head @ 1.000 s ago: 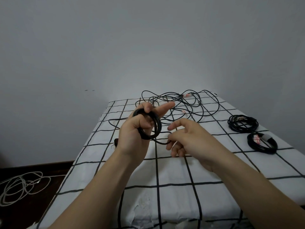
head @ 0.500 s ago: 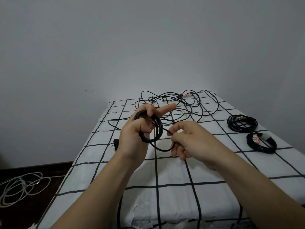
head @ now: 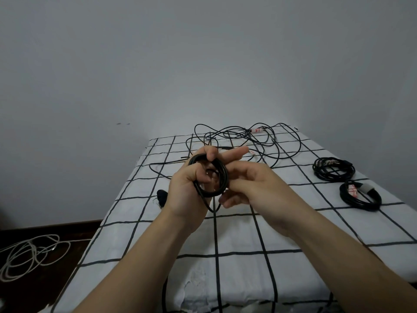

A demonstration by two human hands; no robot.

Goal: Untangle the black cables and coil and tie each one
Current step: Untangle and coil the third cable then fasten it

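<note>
My left hand grips a small black cable coil, its thumb over the top of the loops and its index finger pointing right. My right hand presses against the coil's right side, fingers curled at the cable strand; a loose loop hangs below both hands. A tangle of black cables lies at the far end of the bed. Two coiled black cables lie on the right: one further back, one nearer with white and red wraps.
The bed has a white sheet with a black grid. A small black object lies left of my left wrist. White cable sprawls on the dark floor at the left. A grey wall stands behind.
My right hand has moved left and up with the strand until it meets the coil in my left hand. The hanging loop has shortened.
</note>
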